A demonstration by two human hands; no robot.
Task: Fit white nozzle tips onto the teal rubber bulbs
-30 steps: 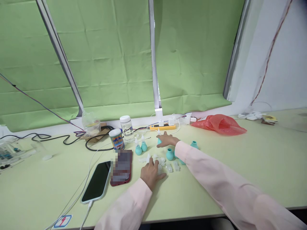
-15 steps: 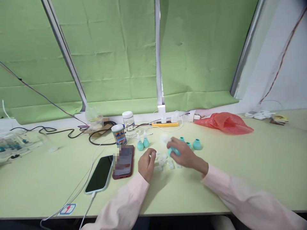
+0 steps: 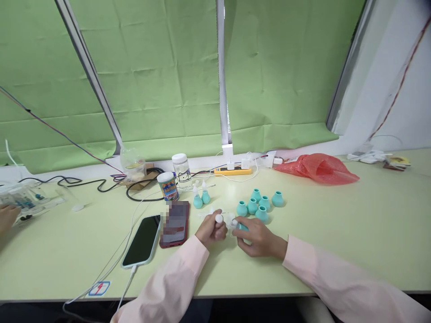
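Note:
My left hand (image 3: 213, 229) is closed around a small part with a round white end (image 3: 219, 218). Just to its right, my right hand (image 3: 258, 237) grips a teal squeeze bulb (image 3: 243, 227) with a whitish nozzle (image 3: 235, 222) pointing toward my left hand. Small clear plastic pieces (image 3: 229, 217) lie partly hidden behind both hands. Beyond my right hand stand several open-necked teal bulbs (image 3: 252, 206), necks up. Two teal bulbs with pale tips (image 3: 198, 202) stand upright, farther back and left of my left hand.
Left of my hands lie a red-cased phone (image 3: 174, 224) and a phone on a cable (image 3: 142, 241). A printed can (image 3: 168, 187), a clear jar (image 3: 182, 170), a yellow power strip (image 3: 233, 171) and a red plastic bag (image 3: 318, 168) line the back. Another person's hand (image 3: 7, 218) is at far left.
My right hand has come down and nearer with the teal bulb, close to my left hand. A white round end now shows in my left hand. Another person's hand has appeared at far left.

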